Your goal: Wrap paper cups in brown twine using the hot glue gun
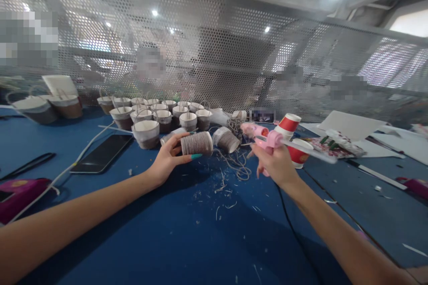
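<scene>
My left hand (167, 156) grips a paper cup wrapped in grey-brown yarn (196, 144), tilted on its side above the blue table. In my right hand (277, 160) is a pink hot glue gun (264, 137), with a translucent glue stick (310, 151) poking out of its back. The gun's nozzle end points left, apart from the held cup. Between the hands lies another yarn-wrapped cup (226, 140) on its side, beside a tangle of loose yarn (239, 167). One more cup is partly hidden behind my left fingers.
Rows of wrapped cups with handles (146, 133) stand at the back left. A phone (103, 153) and a purple pouch (25, 196) lie on the left. Red-and-white paper cups (289, 124) stand behind my right hand. A black cord (290, 218) crosses the scrap-strewn blue table (150, 240).
</scene>
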### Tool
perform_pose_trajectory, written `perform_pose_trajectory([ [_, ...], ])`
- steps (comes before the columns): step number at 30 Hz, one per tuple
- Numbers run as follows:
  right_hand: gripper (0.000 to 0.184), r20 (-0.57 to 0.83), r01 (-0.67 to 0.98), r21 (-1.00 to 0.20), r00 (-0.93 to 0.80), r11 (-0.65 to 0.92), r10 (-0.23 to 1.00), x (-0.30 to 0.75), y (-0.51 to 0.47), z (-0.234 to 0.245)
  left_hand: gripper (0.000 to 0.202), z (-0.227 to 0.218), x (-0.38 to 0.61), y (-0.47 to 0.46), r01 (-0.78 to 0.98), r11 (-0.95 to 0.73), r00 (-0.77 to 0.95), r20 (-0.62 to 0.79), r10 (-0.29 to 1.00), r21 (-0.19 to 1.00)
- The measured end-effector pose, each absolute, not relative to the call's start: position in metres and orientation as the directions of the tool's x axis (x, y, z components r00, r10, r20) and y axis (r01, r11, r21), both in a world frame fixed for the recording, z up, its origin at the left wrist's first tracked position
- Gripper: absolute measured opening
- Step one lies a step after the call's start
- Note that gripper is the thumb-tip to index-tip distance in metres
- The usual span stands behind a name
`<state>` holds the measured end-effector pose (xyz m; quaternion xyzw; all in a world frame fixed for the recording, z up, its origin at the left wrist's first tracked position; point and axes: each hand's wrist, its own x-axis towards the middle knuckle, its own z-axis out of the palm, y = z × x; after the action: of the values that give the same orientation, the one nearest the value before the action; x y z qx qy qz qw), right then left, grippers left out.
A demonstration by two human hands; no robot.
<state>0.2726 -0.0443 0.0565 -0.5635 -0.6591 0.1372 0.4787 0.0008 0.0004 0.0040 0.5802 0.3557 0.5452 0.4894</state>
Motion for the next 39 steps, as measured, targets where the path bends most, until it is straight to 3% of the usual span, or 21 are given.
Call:
perform_pose_trajectory([
  [2,0.018,0.663,0.827,-0.486,0.138,0.283,0.736,0.282,-0.04,0.055,0.067,0.004,0.001,0.001,-0.123,-0.267,0.168,0.286,0.944,0.956],
  [4,0.019,0.699,0.945,-0.309,0.151,0.105,0.699,0.293,-0.036,0.051,0.068,0.004,0.0,0.0,-0.114,-0.265,0.184,0.282,0.942,0.958],
  [7,0.033,0.55,0.968,-0.204,0.236,-0.145,0.801,0.309,-0.031,0.042,0.072,0.004,-0.001,-0.001,-0.091,-0.263,0.2,0.276,0.94,0.96],
  [9,0.041,0.461,0.966,-0.146,0.256,-0.212,0.85,0.314,-0.028,0.039,0.075,0.004,-0.001,-0.001,-0.084,-0.26,0.199,0.272,0.942,0.962],
  [11,0.046,0.477,0.975,-0.093,0.222,-0.203,0.85,0.312,-0.026,0.04,0.078,0.004,0.0,-0.002,-0.092,-0.25,0.199,0.264,0.944,0.964],
  [13,0.046,0.577,0.994,-0.084,0.107,-0.071,0.81,0.304,-0.028,0.046,0.08,0.004,0.0,-0.002,-0.111,-0.236,0.202,0.255,0.946,0.965],
  [16,0.04,0.654,0.894,-0.201,-0.181,0.399,0.734,0.285,-0.039,0.054,0.082,0.006,0.001,-0.004,-0.15,-0.204,0.209,0.233,0.95,0.967],
  [18,0.031,0.596,0.705,-0.397,-0.289,0.587,0.749,0.271,-0.05,0.055,0.083,0.008,0.002,-0.005,-0.185,-0.174,0.233,0.216,0.948,0.967],
  [22,0.022,0.34,0.446,-0.747,-0.382,0.494,0.859,0.253,-0.063,0.05,0.082,0.01,0.002,-0.007,-0.265,-0.134,0.307,0.215,0.927,0.955],
  [26,0.038,0.181,0.065,-0.965,-0.54,0.255,0.822,0.252,-0.06,0.05,0.077,0.008,0.001,-0.006,-0.292,-0.117,0.328,0.215,0.92,0.949],
  [29,0.03,0.249,-0.181,-0.966,-0.465,0.185,0.85,0.254,-0.059,0.057,0.077,0.009,0.001,-0.006,-0.281,-0.063,0.371,0.169,0.913,0.958],
  [31,0.019,0.281,-0.248,-0.947,-0.337,0.203,0.899,0.255,-0.06,0.062,0.077,0.011,0.001,-0.007,-0.234,-0.022,0.452,0.129,0.883,0.972],
  [34,0.012,0.269,-0.239,-0.948,-0.258,0.209,0.928,0.256,-0.061,0.065,0.075,0.015,0.002,-0.008,-0.16,-0.014,0.554,0.101,0.826,0.987],
  [39,0.024,0.224,-0.209,-0.965,-0.352,0.157,0.909,0.257,-0.058,0.061,0.075,0.015,0.002,-0.008,-0.142,-0.018,0.591,0.1,0.8,0.99],
])
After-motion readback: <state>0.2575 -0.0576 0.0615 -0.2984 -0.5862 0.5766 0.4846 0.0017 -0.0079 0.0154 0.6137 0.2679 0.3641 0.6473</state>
